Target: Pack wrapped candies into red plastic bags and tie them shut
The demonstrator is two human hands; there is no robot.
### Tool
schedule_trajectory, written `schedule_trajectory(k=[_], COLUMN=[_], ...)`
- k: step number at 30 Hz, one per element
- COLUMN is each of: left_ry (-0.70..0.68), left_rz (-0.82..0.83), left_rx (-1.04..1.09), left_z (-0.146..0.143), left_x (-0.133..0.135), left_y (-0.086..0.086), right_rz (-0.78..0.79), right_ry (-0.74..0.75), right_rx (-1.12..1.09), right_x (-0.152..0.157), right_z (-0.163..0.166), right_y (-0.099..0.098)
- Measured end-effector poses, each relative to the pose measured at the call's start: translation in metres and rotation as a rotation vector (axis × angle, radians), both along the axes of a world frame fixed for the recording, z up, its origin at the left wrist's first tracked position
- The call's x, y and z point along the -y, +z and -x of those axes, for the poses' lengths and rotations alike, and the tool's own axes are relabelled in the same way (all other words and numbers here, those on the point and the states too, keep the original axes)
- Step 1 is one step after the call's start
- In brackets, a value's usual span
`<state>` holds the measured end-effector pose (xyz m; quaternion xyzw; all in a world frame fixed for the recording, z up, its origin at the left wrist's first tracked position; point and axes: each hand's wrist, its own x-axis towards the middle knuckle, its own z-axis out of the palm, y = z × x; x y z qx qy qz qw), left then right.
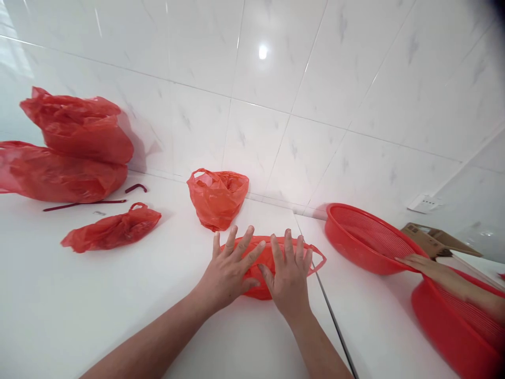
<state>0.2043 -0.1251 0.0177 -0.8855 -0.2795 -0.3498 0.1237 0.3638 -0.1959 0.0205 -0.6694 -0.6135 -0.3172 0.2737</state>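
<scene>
A red plastic bag (258,290) lies on the white table in front of me, with one handle loop showing at its right end. Across its left part my left hand (232,266) rests with spread fingers. My right hand (290,276) lies over the right part, fingers stretched out and palm down. Both hands hide much of the bag, and its contents cannot be made out. Just behind them stands another red plastic bag (216,200), its top loosely gathered and a handle sticking up.
Two large red bags (79,158) are stacked at the left wall. Nearer lies a small red bag (114,230) beside dark red strips (84,205). Right, another person's hand (418,261) touches a red basket (363,242); a second red basket (453,326) and cardboard (430,239) are close. A seam (331,310) crosses the table.
</scene>
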Motion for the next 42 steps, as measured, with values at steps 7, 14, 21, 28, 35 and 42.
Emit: schedule_trajectory(k=[7,14,21,28,35,42], left_ry=[-0.177,-0.075,-0.012,0.014,0.073,0.156], left_rz=[-0.063,-0.130,-0.017,0.302,0.657,1.104], left_rx=[0.324,0.344,0.190,-0.039,0.126,0.384], left_z=[0.013,0.012,0.009,0.011,0.029,0.037], left_x=[-0.008,-0.017,-0.025,-0.046,-0.068,-0.065], left_y=[0.011,0.008,0.003,-0.024,-0.020,-0.010], right_rz=[-0.249,-0.002,0.268,0.325,0.439,0.590], right_ry=[-0.106,-0.487,-0.581,-0.567,-0.434,-0.405], right_rx=[-0.369,-0.069,-0.017,0.029,0.102,0.044], right_x=[0.014,0.013,0.032,0.057,0.095,0.145], right_z=[-0.051,-0.138,-0.171,-0.151,-0.099,-0.045], right_y=[0.018,0.015,0.018,0.027,0.034,0.047])
